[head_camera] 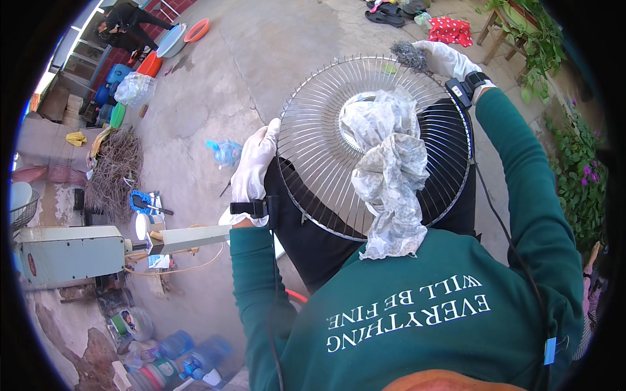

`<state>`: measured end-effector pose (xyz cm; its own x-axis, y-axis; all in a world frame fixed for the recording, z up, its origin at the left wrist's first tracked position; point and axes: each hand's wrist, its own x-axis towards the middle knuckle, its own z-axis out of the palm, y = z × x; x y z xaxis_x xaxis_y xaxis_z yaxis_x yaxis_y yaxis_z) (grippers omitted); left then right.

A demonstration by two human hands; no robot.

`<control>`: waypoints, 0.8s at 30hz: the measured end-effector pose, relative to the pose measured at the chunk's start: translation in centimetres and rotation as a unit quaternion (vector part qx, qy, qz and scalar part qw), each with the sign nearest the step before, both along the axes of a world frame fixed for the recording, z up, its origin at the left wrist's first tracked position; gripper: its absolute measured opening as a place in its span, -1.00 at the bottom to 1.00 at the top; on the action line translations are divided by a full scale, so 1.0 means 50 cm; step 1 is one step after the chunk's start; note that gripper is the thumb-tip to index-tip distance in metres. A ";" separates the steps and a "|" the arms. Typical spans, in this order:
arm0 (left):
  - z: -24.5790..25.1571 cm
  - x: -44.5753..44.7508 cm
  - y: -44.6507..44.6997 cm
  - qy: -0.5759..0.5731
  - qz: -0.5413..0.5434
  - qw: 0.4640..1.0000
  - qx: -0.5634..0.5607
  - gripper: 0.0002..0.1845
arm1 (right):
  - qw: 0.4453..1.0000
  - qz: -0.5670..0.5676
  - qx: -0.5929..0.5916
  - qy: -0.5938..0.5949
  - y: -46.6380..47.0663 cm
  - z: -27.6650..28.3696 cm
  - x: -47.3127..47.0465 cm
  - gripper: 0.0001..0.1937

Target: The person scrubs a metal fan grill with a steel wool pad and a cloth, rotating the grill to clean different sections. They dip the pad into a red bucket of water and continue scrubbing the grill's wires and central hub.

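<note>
A round wire fan grille (pixel 313 195) lies across my lap, over dark trousers. My left hand (pixel 254 161), in a white glove, grips the left rim of the grille, thumb and fingers against the edge. My right hand (pixel 442 58), also gloved in white, holds a grey steel wool scourer (pixel 410 55) at the grille's far right rim. A crumpled, patterned pale cloth (pixel 391 181) rests over the grille's centre and hangs down toward my green sweatshirt. Both wrists carry black straps with small devices.
Left of me stand a grey machine with a long arm (pixel 73 256), a pile of twigs (pixel 115 176) and a blue plastic bag (pixel 225 151). Large water bottles (pixel 205 354) lie lower left. A person bends near basins (pixel 172 41) at upper left. Plants and a wooden stool (pixel 501 34) stand right.
</note>
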<state>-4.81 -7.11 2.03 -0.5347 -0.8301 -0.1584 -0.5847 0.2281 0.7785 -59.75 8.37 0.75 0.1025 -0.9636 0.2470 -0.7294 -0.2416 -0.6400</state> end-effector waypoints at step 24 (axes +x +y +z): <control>-0.061 -0.033 -0.007 0.367 0.012 0.820 0.440 -0.36 | 0.972 0.011 0.107 -0.208 -0.095 0.312 0.203 -0.57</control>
<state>-6.45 -7.44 -1.04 -0.7387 -0.5790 -0.3451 0.1184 -0.6155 0.7792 -49.61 3.60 16.34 0.0573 -0.9962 0.0660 -0.3925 -0.0833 -0.9160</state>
